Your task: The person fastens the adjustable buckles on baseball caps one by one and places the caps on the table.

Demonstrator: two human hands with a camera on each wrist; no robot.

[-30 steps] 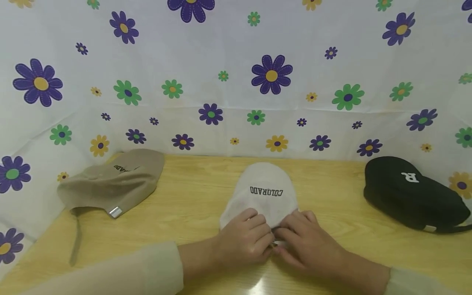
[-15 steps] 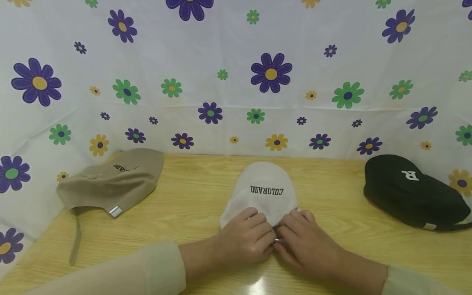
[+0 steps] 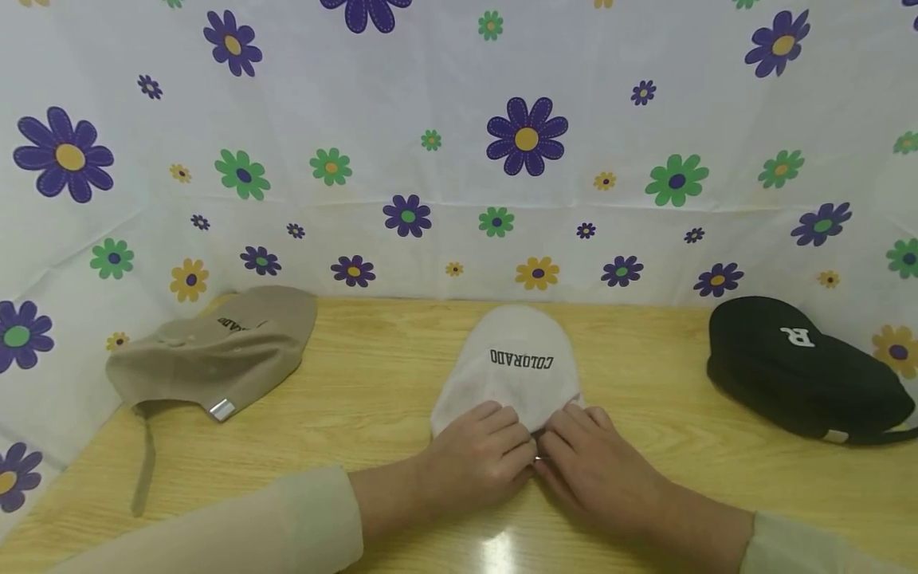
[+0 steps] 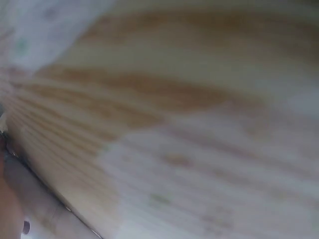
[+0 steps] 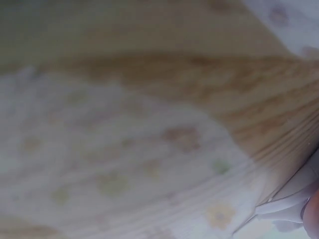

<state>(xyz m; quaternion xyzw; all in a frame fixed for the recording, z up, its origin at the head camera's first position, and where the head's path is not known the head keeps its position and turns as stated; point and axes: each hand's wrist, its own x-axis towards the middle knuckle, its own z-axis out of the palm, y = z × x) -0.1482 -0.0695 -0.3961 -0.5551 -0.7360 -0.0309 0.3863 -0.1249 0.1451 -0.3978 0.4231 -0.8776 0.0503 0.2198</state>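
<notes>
An off-white baseball cap (image 3: 519, 375) lies at the middle of the table, its black COLORADO lettering upside down to me. My left hand (image 3: 479, 458) has its fingers curled on the cap's near edge. Opposite it, my right hand (image 3: 602, 470) pinches the same edge, the two hands almost meeting. A small shiny metal piece (image 3: 539, 458) shows between them; most of the strap area is hidden under the fingers. In the right wrist view, pale cap fabric (image 5: 289, 201) appears beside a fingertip at the lower right corner.
A beige cap (image 3: 244, 351) with a hanging strap (image 3: 147, 470) lies at the left. To the right sits a black cap (image 3: 796, 383) with a white R. The wood-patterned table (image 3: 380, 383) ends at a flower-printed white cloth (image 3: 445, 96) behind.
The head view has tilted slightly, so everything behind shifts up. Both hands stay on the cap's near edge, drawn slightly closer together; less of the metal piece shows between them.
</notes>
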